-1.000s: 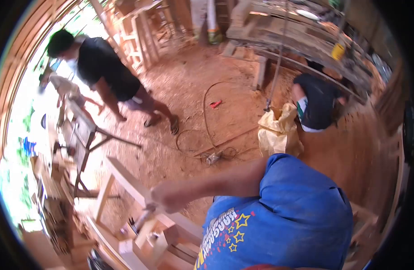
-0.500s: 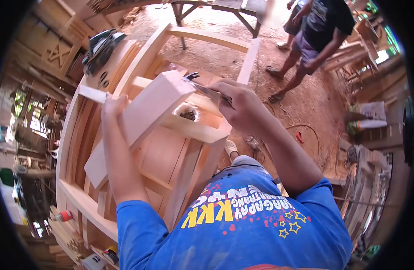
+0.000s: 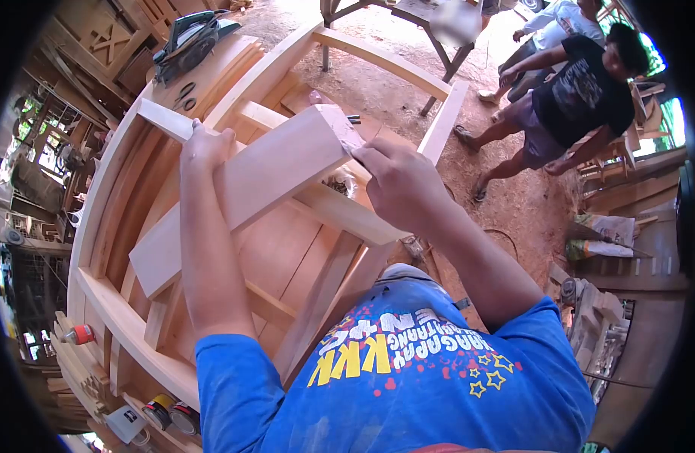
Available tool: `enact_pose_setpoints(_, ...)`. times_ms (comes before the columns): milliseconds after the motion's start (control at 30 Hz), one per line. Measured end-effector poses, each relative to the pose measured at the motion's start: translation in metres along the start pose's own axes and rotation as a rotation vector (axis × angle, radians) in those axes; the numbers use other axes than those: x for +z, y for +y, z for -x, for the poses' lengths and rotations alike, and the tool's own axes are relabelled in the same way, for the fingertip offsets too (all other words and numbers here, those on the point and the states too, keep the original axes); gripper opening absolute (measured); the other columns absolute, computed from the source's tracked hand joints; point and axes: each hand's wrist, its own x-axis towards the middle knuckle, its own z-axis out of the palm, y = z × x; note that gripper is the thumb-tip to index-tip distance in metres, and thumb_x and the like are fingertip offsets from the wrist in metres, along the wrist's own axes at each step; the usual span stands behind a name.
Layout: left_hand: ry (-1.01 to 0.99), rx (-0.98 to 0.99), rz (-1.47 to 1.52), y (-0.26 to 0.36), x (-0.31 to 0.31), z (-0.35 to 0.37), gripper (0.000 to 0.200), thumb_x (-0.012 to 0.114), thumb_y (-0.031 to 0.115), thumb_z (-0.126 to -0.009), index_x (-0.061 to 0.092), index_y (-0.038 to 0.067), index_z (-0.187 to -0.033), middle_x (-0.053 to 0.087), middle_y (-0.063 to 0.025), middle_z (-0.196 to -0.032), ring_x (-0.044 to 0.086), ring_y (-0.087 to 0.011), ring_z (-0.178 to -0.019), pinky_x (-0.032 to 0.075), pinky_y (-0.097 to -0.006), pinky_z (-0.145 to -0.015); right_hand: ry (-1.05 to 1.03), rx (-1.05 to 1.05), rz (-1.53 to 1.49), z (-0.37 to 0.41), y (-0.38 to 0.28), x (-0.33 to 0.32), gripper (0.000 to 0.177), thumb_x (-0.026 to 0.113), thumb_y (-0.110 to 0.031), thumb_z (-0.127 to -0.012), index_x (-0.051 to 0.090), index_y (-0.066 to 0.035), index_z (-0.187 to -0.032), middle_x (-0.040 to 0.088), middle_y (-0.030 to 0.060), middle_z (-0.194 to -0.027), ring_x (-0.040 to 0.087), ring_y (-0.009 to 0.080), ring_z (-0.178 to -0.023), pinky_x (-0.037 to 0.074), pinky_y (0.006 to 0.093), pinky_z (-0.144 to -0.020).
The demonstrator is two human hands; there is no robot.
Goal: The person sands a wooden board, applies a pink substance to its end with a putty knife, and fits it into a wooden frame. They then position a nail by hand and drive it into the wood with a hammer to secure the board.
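- Thick wooden block (image 3: 268, 181): centre, slanted over the wooden frame (image 3: 340, 215).
- Right hand (image 3: 404, 181): fingers closed around a thin tool (image 3: 352, 151) at the block's upper end, mostly hidden.
- Left hand (image 3: 204, 149): beside the block; cannot tell whether its fingers grip.

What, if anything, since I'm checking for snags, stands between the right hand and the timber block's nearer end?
Nothing visible does: the right hand is at that end of the timber block. The left forearm crosses the block farther along.

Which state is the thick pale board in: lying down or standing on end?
Lying down: the board stretches lengthwise across the open wooden frame.
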Motion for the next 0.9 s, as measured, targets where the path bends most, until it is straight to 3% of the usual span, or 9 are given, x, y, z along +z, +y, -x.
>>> enact_pose_setpoints(233,0.002,0.01,0.009,0.001,-0.003,0.004,0.11,0.066,0.051,-0.081,0.017,0.006,-0.169,0.056,-0.0304,-0.149,0.06,-0.0416,-0.135,0.046,-0.0437,-0.116,-0.041,-0.016,-0.105,-0.007,0.009,-0.034,0.034,0.06,-0.001,-0.085,0.073,-0.005,-0.115,0.073,0.0172,-0.109,0.071,0.0392,-0.099,0.056,0.0485,-0.089)
enact_pose_setpoints(333,0.011,0.17,0.043,-0.034,0.034,-0.062,0.11,0.068,0.06,-0.083,0.025,-0.001,-0.164,0.057,-0.0317,-0.146,0.058,-0.0407,-0.136,0.046,-0.0436,-0.116,-0.103,0.06,-0.163,-0.034,0.042,-0.022,0.033,0.059,-0.003,-0.086,0.074,-0.006,-0.116,0.073,0.017,-0.108,0.07,0.0393,-0.1,0.056,0.0478,-0.091)
enact_pose_setpoints(367,-0.026,0.219,-0.024,-0.019,0.017,-0.039,0.108,0.067,0.058,-0.084,0.025,-0.003,-0.163,0.058,-0.0317,-0.145,0.058,-0.0405,-0.136,0.045,-0.0445,-0.117,-0.214,0.133,-0.15,-0.043,0.035,-0.034,0.034,0.059,-0.005,-0.086,0.074,-0.007,-0.117,0.073,0.0169,-0.109,0.07,0.039,-0.102,0.055,0.0476,-0.092)
enact_pose_setpoints(400,0.001,0.167,-0.048,-0.01,0.007,-0.02,0.108,0.067,0.053,-0.083,0.021,-0.002,-0.164,0.058,-0.0332,-0.144,0.058,-0.0424,-0.136,0.044,-0.0453,-0.117,-0.333,0.206,-0.153,-0.049,0.023,-0.039,0.035,0.059,-0.006,-0.087,0.075,-0.008,-0.118,0.073,0.0168,-0.109,0.069,0.0388,-0.105,0.055,0.0474,-0.094)
enact_pose_setpoints(533,0.009,0.031,-0.037,0.007,-0.007,0.012,0.11,0.067,0.047,-0.081,0.014,0.006,-0.169,0.056,-0.0323,-0.147,0.058,-0.0442,-0.135,0.046,-0.0462,-0.117,-0.301,0.131,-0.027,-0.043,0.008,-0.028,0.036,0.06,-0.007,-0.084,0.072,-0.004,-0.117,0.071,0.0152,-0.114,0.067,0.0363,-0.113,0.053,0.0481,-0.099)
enact_pose_setpoints(667,0.023,0.022,-0.05,0.004,-0.005,0.01,0.109,0.066,0.047,-0.082,0.013,0.009,-0.169,0.056,-0.0322,-0.148,0.06,-0.043,-0.134,0.047,-0.0462,-0.116,-0.264,0.091,0.02,-0.032,-0.008,-0.025,0.03,0.063,-0.008,-0.083,0.071,-0.001,-0.112,0.069,0.0164,-0.112,0.067,0.0366,-0.113,0.053,0.0483,-0.098)
enact_pose_setpoints(733,-0.005,0.028,-0.016,0.007,-0.007,0.013,0.113,0.069,0.049,-0.081,0.014,0.005,-0.169,0.054,-0.0336,-0.149,0.056,-0.0436,-0.137,0.044,-0.0463,-0.118,-0.255,0.097,0.007,-0.027,-0.015,-0.027,0.025,0.065,-0.01,-0.085,0.072,0.001,-0.106,0.07,0.0161,-0.114,0.066,0.036,-0.114,0.054,0.0464,-0.097)
enact_pose_setpoints(833,-0.006,0.027,0.026,0.006,-0.012,0.018,0.115,0.071,0.049,-0.08,0.014,0.003,-0.168,0.055,-0.0345,-0.148,0.056,-0.0439,-0.138,0.043,-0.0457,-0.119,-0.305,0.069,0.007,-0.024,-0.022,-0.04,0.039,0.06,-0.007,-0.083,0.072,-0.005,-0.12,0.07,0.0156,-0.116,0.067,0.0369,-0.111,0.053,0.0495,-0.098)
enact_pose_setpoints(900,0.016,0.023,-0.005,0.007,-0.009,0.015,0.113,0.07,0.048,-0.082,0.014,0.001,-0.168,0.057,-0.0346,-0.146,0.057,-0.0442,-0.137,0.044,-0.0448,-0.118,-0.369,-0.007,-0.096,-0.023,-0.019,-0.047,0.037,0.063,-0.009,-0.085,0.073,-0.006,-0.12,0.07,0.0164,-0.119,0.067,0.0353,-0.114,0.054,0.0466,-0.098)
